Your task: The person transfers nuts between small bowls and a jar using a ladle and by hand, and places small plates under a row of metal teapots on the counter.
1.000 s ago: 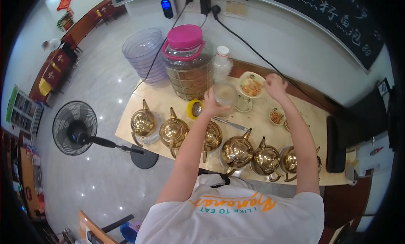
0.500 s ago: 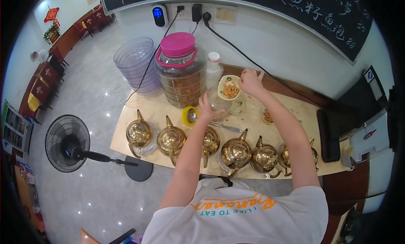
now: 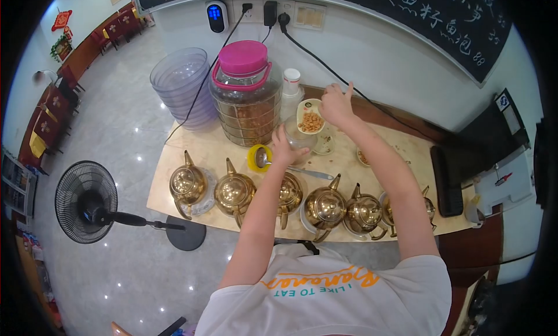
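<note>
My right hand [image 3: 336, 108] is closed on the edge of a small pale dish [image 3: 307, 106] with a patterned rim. The dish is tilted, and brown peanuts [image 3: 311, 122] lie in it. Below the dish stands a clear container [image 3: 300, 140], with my left hand [image 3: 285, 149] wrapped round its near left side. Part of that container is hidden by the dish and the hand. A patterned plate [image 3: 326, 145] sits just right of it. Left of my left hand is a yellow bowl [image 3: 253, 159] with a metal ladle [image 3: 262, 157] in it.
Several brass teapots [image 3: 325, 209] line the near table edge. Behind stand a large pink-lidded jar [image 3: 244, 112], stacked clear tubs [image 3: 181, 83] and white cups [image 3: 292, 83]. A black cord [image 3: 322, 60] hangs across the back. A fan [image 3: 87, 202] stands left.
The camera view has shifted slightly. The dish and my right hand have moved a little up and left in the picture, still over the clear container; my left hand keeps its hold.
</note>
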The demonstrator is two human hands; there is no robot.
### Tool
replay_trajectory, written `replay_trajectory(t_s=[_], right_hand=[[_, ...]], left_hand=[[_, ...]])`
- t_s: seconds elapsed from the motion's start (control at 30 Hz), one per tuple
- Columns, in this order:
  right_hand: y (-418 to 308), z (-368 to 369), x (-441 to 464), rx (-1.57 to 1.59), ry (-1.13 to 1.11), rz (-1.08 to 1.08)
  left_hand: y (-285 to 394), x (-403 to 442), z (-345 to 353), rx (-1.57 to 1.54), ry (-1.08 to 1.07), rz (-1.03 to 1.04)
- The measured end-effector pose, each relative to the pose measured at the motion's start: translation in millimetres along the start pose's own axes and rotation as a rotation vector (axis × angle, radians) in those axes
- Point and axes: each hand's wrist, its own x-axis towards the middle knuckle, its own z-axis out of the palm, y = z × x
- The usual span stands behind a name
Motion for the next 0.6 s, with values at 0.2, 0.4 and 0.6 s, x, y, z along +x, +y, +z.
replay_trajectory(t_s=[0.2, 0.4, 0.6], right_hand=[[-12, 3, -1, -0.148, 0.159, -0.183], [-32, 2, -8, -0.194, 0.306, -0.439], [-44, 6, -17, -0.224, 0.432, -0.616]], left_hand=[[7, -3, -4, -0.001, -0.008, -0.021], [6, -3, -3, 0.029, -0.002, -0.033], [12, -6, -6, 0.046, -0.007, -0.056]])
